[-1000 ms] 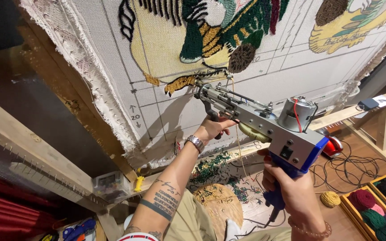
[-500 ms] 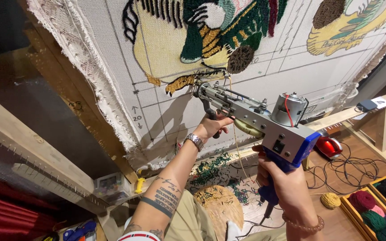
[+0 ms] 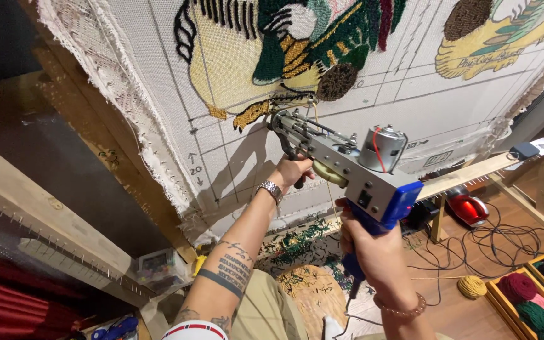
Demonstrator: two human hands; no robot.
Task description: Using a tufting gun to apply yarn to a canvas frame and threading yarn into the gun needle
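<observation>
Tufting gun [image 3: 341, 160], grey metal with blue rear housing, held up against the stretched white backing cloth [image 3: 410, 107]; its tip touches the cloth just below the tufted design in green, yellow and black. Left hand [image 3: 291, 173] fingers wrapped tight round the gun's front handle. Right hand [image 3: 369, 242] closed round the blue rear grip. Cloth has drawn grid lines, frayed edge at left, pinned to a wooden frame [image 3: 83, 119]. Frame's lower rail [image 3: 473, 173] runs right. Wood floor [image 3: 473, 315] below: yarn scraps under the cloth, black cables [image 3: 505, 236], a yellow yarn ball [image 3: 471, 286], a red object [image 3: 470, 208], probably a small appliance, partly hidden. Crate of yarn cones [image 3: 536, 296] at lower right. Clear plastic box [image 3: 155, 267] at lower left.
</observation>
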